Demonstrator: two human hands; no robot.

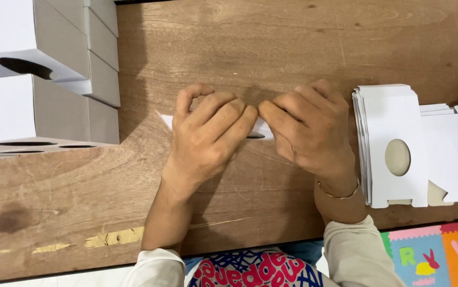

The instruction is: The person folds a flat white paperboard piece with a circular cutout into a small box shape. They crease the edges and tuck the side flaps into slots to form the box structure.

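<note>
left hand [205,135]: knuckles up, fingers curled and pressed down on the white card piece [166,121]; only a corner of it shows past the index finger.
right hand [308,130]: fingers bunched, tips meeting the left hand's over the card's middle; looks like pinching a fold, but the contact itself is hidden, so cannot tell for sure.
card position: flat on the wooden table [271,48], just left of the stack of flat die-cut blanks [391,122], mostly under both hands.
blank stack: white, oval cut-out on top sheet, leaning fanned at the table's right side; right wrist sits just beside it.
folded boxes [59,58]: stacked well left of the blank stack, on the far side of the hands.
foam mat [436,255]: coloured tiles below the blank stack, off the table edge.
risk 1: crease likely runs skewed, since the hands cover the fold line.
risk 2: right forearm could nudge the fanned stack and spill it.
</note>
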